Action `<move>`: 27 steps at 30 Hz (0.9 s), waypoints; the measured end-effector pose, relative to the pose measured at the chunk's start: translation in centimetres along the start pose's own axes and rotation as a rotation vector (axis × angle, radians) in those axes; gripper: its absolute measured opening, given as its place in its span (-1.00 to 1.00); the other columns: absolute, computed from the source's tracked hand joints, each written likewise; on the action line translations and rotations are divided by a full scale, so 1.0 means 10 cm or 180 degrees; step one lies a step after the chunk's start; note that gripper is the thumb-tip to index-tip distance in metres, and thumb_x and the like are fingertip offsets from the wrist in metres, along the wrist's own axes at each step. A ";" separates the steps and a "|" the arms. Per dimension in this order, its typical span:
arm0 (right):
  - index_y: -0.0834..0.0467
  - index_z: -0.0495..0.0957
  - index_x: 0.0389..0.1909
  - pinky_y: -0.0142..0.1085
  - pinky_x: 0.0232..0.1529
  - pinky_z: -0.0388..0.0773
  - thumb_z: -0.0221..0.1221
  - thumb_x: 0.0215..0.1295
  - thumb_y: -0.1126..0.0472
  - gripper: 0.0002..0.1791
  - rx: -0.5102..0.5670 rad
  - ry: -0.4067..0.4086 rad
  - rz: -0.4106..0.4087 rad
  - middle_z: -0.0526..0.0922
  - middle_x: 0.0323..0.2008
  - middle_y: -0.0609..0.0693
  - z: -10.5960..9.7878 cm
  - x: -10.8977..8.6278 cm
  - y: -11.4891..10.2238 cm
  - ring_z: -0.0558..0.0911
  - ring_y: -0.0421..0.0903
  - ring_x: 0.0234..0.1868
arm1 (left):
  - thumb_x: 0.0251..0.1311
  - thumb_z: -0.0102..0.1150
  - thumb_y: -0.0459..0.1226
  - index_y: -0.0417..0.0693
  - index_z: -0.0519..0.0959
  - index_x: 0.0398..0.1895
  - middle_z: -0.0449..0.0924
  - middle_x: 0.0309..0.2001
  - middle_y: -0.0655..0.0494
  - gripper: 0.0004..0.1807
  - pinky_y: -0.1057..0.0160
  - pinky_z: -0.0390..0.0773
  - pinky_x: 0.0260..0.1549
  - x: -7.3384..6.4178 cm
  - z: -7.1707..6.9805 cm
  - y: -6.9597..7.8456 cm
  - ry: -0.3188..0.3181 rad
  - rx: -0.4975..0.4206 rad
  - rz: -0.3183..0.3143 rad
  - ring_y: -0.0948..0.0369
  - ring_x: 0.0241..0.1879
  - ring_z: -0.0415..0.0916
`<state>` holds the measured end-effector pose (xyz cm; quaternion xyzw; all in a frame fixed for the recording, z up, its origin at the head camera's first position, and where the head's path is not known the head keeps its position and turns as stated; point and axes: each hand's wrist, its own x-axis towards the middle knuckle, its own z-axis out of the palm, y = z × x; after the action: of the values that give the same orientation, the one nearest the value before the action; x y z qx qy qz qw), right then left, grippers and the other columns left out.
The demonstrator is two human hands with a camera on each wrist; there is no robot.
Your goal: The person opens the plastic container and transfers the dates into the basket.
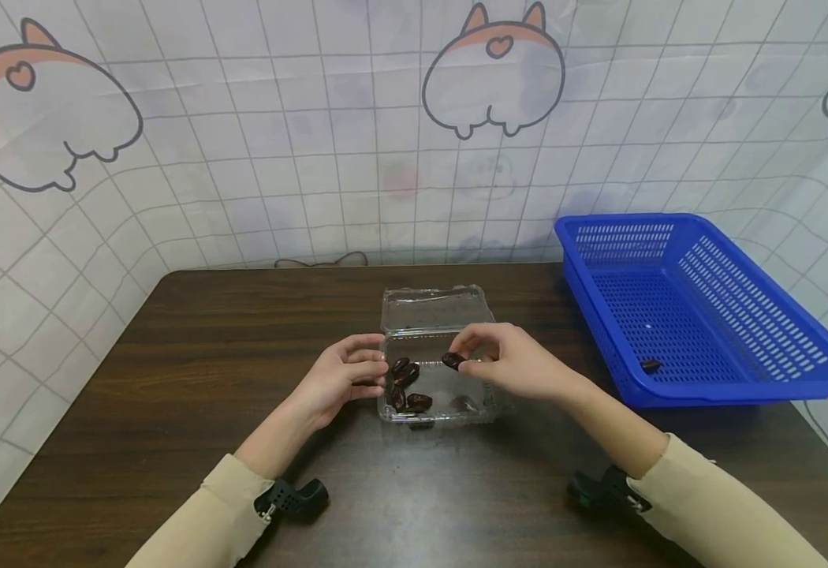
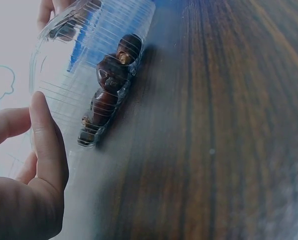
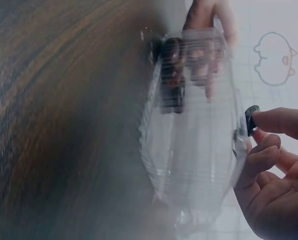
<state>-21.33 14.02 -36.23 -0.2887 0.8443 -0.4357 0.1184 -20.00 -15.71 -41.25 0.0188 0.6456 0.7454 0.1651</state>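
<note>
A clear plastic clamshell box (image 1: 449,414) stands on the table with its lid (image 1: 435,309) raised at the back. Several dark, shiny dates (image 1: 419,403) lie along its left side. My right hand (image 1: 516,361) pinches one date (image 1: 453,360) between thumb and fingertips, above the right half of the box; the right wrist view shows this date (image 3: 250,120) near the box rim. My left hand (image 1: 339,380) rests its spread fingers against the left wall of the box. In the left wrist view, dates (image 2: 104,106) show through the clear wall beside the left hand (image 2: 34,165).
A blue plastic basket (image 1: 602,335) with slotted walls stands at the right of the dark wooden table (image 1: 244,315). One small dark piece (image 1: 650,366), looking like a date, lies in its near corner. Behind the table hangs a white gridded cloth (image 1: 279,158).
</note>
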 end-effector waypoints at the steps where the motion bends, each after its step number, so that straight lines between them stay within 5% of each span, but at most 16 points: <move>1: 0.08 0.66 0.00 -0.26 -0.56 0.39 0.30 0.39 0.25 -0.80 0.0020 0.0009 0.0008 0.65 -0.13 0.02 -0.02 -0.01 0.00 0.38 -0.13 -0.60 | 0.39 0.20 -0.48 -0.26 0.31 0.44 0.57 -0.14 0.05 -0.42 0.24 0.73 -0.30 0.00 0.00 0.00 0.0000 -0.0003 -0.0005 0.19 -0.33 0.63; 17: 0.08 0.64 0.05 -0.28 -0.60 0.42 0.29 0.44 0.19 -0.78 0.0215 0.0237 0.0227 0.65 -0.07 0.08 -0.34 -0.24 -0.03 0.46 -0.06 -0.54 | 0.39 0.20 -0.48 -0.26 0.31 0.44 0.57 -0.14 0.04 -0.42 0.23 0.73 -0.29 0.01 0.00 -0.01 -0.0008 0.0000 -0.0004 0.19 -0.33 0.63; 27: 0.04 0.61 0.07 -0.29 -0.66 0.34 0.29 0.45 0.14 -0.77 0.0353 0.0372 0.0355 0.60 -0.08 0.13 -0.51 -0.37 -0.02 0.33 -0.12 -0.61 | 0.38 0.21 -0.49 -0.27 0.31 0.43 0.57 -0.15 0.05 -0.42 0.24 0.73 -0.30 0.01 0.00 -0.01 -0.0019 -0.0024 -0.0012 0.19 -0.34 0.63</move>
<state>-20.60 19.51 -33.21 -0.2084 0.8391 -0.4905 0.1087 -20.08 -15.70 -41.35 0.0192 0.6423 0.7475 0.1685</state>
